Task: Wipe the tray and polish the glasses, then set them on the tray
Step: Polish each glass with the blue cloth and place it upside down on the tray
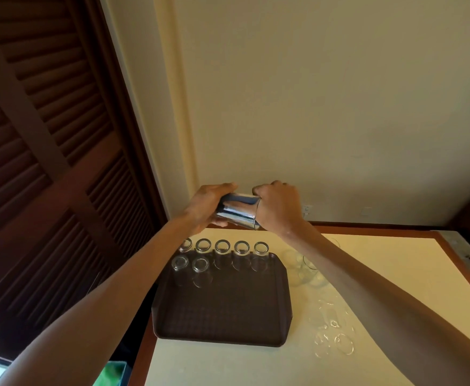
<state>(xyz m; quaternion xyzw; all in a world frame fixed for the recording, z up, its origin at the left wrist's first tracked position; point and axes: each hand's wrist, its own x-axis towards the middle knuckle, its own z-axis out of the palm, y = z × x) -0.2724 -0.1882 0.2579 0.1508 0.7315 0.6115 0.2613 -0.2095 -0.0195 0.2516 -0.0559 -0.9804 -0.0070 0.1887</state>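
Nearest the viewer, at the right edge of the cream table top (pixel 228 366), a cluster of clear glasses (pixel 334 330) stands on the bare surface; their outlines are faint against the pale top, so their number cannot be told.

The dark brown tray (pixel 222 313) lies on the table toward its left edge, its near half bare. Along the tray's far edge stands a row of five upturned glasses (pixel 222 247), bases up, set close side by side. Just in front of that row, at the tray's far left corner, stand two more upturned glasses (pixel 190 266).

Beside the tray's far right corner, on the table itself, a further group of clear glasses (pixel 307 270) stands partly behind the right forearm.

Above the tray's far edge, both hands are raised clear of the table and hold one glass (pixel 238 211) on its side between them. The left hand (pixel 210 204) is wrapped round the base end, fingers curled over the top and thumb beneath. The right hand (pixel 279 208) is closed into a fist at the mouth end, apparently with fingers inside the rim, though that cannot be confirmed.

Beyond stand a cream wall (pixel 325 93) and, to the left, a dark louvred door (pixel 41 149).
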